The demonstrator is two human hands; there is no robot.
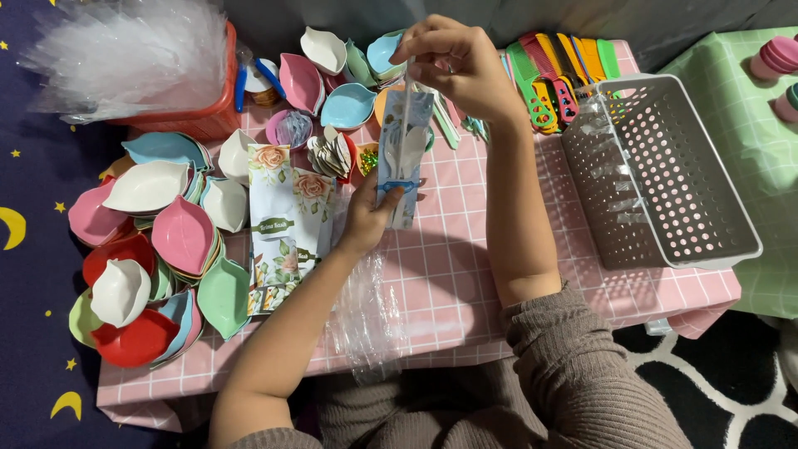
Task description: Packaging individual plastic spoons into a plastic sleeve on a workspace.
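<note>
My left hand grips the lower end of a clear plastic packet that holds a white leaf-shaped dish and a floral card. My right hand pinches the packet's top edge, held upright over the pink checked table. A stack of floral cards lies just left of my left hand. Loose clear plastic sleeves lie under my left forearm near the table's front edge.
Piles of leaf-shaped dishes in pink, red, green, blue and white fill the left side. More dishes sit at the back. An orange basket holds plastic wrap. Coloured combs lie beside a grey perforated basket at the right.
</note>
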